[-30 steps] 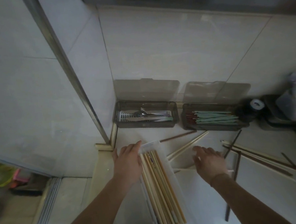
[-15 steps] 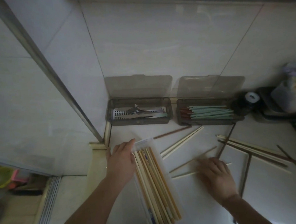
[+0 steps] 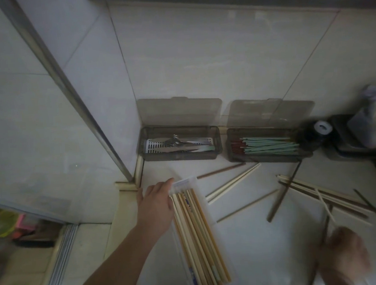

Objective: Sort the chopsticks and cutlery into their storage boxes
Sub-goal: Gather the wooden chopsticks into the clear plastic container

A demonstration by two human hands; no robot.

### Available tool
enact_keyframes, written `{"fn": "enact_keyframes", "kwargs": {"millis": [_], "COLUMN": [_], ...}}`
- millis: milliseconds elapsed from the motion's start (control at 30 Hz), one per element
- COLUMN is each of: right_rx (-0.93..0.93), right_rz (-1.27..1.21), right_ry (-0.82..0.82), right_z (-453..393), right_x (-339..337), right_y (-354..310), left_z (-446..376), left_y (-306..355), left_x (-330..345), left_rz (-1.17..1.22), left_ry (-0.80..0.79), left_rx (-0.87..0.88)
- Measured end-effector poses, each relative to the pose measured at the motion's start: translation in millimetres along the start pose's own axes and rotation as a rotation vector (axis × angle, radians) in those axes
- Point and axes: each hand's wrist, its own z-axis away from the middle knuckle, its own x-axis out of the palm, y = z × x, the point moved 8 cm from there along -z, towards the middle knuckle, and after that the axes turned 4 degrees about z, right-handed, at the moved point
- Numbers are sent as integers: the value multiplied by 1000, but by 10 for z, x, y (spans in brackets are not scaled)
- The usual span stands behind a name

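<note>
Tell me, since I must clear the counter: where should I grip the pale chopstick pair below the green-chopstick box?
Pinch the pale chopstick pair near its middle, coming from above: both sticks lie flat, side by side and apart from the other loose sticks. The right hand is nearer, but blurred.

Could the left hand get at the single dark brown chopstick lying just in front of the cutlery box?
Probably yes. The left hand rests on the clear tray of pale chopsticks, and only bare counter lies between it and the dark brown chopstick.

Pale counter (image 3: 256,237) — two lidded boxes (image 3: 179,145), clear tray (image 3: 187,209), scattered chopsticks (image 3: 232,183).
</note>
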Motion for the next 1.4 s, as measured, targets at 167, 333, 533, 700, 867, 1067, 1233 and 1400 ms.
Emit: {"fn": "enact_keyframes", "kwargs": {"millis": [167, 333, 533, 700, 867, 1067, 1233, 1400], "right_rx": [-28, -164, -226, -151, -238, -475, -609, -793], "right_rz": [67, 189, 168, 71, -405, -1160, -764, -201], "right_ry": [-146, -248, -259, -268, -206, -398, -777, -951], "right_z": [109, 100, 48, 64, 431, 1303, 2046, 2259], "right_x": [25, 181, 256, 206, -290, -880, -83, 484], "right_y": [-42, -287, -584, -574, -1263, -2347, -2622, -2508], "left_z": [-1, -2, -20, -25, -5, -53, -87, -124], "left_y": [-16, 9, 3, 33, 22, -37, -112, -95], "left_x": [7, 11, 43, 43, 10, 26, -6, -42], "left_rz": [14, 21, 4, -4, 3, 136, 403, 330], "left_ry": [16, 28, 41, 44, 31, 37, -82, -62], "left_rx": [-3, 1, 23, 24, 11, 138, 104, 129]}}
